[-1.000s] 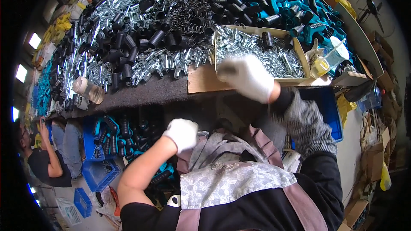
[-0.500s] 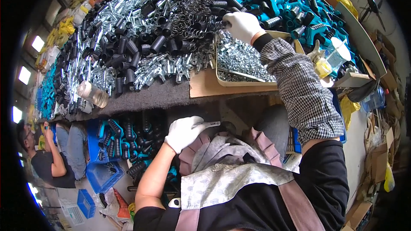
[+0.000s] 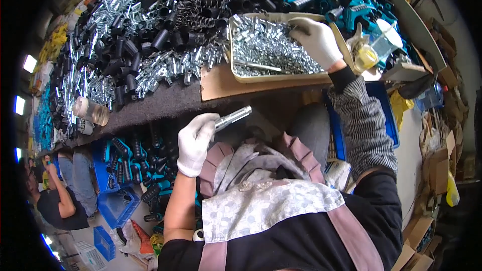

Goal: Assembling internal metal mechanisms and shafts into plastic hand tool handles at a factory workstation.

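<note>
My left hand (image 3: 195, 144), in a white glove, is closed around one end of a shiny metal tube (image 3: 234, 118). The tube points up and to the right, above my lap. Out over a cream tray (image 3: 281, 78) reaches my gloved right hand (image 3: 320, 44), its fingers curled down at the small metal parts (image 3: 271, 45) heaped inside. Whatever is between those fingertips is too small to make out. A longer metal rod (image 3: 258, 65) lies across the front of the heap.
Black sleeves (image 3: 160, 40), dark springs (image 3: 201, 1) and metal fittings (image 3: 165, 69) cover the table left of the tray. Teal housings (image 3: 359, 15) pile up behind it. A bottle (image 3: 90, 111) stands at the front left; a clear cup (image 3: 385, 40) is at right. Another person (image 3: 60, 190) sits at left.
My right hand has come from the springs and sleeves behind the tray to the small parts in it. My left hand has turned the tube upward. The whole view has shifted.
</note>
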Tool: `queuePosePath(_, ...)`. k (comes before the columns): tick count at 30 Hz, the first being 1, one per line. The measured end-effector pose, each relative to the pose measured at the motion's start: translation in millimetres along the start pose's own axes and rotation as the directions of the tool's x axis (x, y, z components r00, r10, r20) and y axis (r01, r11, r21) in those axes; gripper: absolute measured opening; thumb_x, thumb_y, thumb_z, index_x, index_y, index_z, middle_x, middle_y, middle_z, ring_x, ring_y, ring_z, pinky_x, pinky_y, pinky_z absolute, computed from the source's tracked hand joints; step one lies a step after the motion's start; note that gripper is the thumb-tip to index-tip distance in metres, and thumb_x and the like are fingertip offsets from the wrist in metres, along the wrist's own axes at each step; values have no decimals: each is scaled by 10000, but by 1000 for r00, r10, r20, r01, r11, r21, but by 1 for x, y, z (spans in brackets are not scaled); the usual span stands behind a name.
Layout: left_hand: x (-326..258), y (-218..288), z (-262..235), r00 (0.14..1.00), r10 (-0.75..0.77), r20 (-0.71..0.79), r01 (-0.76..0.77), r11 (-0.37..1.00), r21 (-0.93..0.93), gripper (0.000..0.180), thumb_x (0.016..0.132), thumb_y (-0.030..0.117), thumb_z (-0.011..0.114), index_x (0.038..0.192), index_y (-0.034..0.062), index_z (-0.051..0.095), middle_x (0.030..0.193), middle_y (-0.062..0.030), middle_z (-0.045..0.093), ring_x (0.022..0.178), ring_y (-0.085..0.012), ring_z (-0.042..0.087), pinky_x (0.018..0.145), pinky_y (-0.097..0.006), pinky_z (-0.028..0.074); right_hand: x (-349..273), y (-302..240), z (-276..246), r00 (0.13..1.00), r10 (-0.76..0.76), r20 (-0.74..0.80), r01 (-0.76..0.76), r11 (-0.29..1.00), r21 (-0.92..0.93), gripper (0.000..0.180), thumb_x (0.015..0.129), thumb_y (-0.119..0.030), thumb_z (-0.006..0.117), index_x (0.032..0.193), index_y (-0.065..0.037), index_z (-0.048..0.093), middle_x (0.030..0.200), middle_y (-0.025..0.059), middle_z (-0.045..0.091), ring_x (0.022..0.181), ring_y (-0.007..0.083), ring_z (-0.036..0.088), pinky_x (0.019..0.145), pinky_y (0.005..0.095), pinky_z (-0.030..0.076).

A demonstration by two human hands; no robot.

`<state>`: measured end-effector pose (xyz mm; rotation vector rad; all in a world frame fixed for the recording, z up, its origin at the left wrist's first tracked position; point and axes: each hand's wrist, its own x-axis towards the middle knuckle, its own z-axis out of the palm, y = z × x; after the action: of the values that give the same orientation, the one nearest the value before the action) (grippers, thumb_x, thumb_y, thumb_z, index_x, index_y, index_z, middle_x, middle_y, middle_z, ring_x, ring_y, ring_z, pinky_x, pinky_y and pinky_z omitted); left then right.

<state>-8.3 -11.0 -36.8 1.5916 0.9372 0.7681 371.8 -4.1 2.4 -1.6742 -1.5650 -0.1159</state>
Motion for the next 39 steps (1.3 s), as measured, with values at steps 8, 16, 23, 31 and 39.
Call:
queuePosePath(8, -7, 7, 9, 999, 12, -40, -13, 999, -37, 215, 974, 152, 620, 1100, -3, 702, 766, 29, 607, 618, -24, 483, 548, -192, 383, -9, -16, -9, 989, 29, -144, 20, 944, 329, 292, 888, -119, 706, 1163, -23, 682, 980, 154, 733, 842, 213, 726, 745, 298, 557)
queuePosePath(16, -14, 11, 1, 984, 63, -167, -89, 985, -150, 323, 1010, 251, 538, 1051, -33, 685, 645, 49, 530, 519, -4, 375, 473, -186, 250, -111, -90, -25, 756, 199, 623, -599, 595, 536, 328, 943, -136, 587, 1236, 5, 636, 918, 49, 691, 715, 89, 602, 651, 245, 508)
queuePosePath(23, -15, 8, 18, 991, 62, 122, -56, 997, -51, 301, 1001, 190, 485, 981, -36, 683, 808, -52, 667, 674, -78, 566, 624, -235, 455, -149, -119, -10, 685, 141, 714, -659, 537, 526, 327, 964, -156, 585, 1234, 26, 617, 959, 69, 677, 822, 120, 625, 745, 273, 520)
queuePosePath(31, -11, 3, 34, 894, 98, 437, -255, 914, 316, 417, 815, 118, 739, 1211, 15, 659, 1096, -178, 698, 989, -305, 703, 853, -344, 545, -177, -101, 5, 680, 240, 693, -704, 477, 526, 357, 882, 24, 607, 1238, 40, 614, 1128, 104, 683, 1043, 158, 636, 927, 300, 513)
queuePosePath(39, -19, -4, 74, 893, 152, 424, -317, 880, 352, 266, 748, 19, 758, 1009, -11, 721, 864, -173, 702, 741, -277, 698, 684, -331, 537, -226, -62, 15, 816, 207, 540, -547, 578, 605, 425, 918, -173, 658, 1290, 22, 590, 1077, 151, 690, 905, 203, 673, 835, 314, 549)
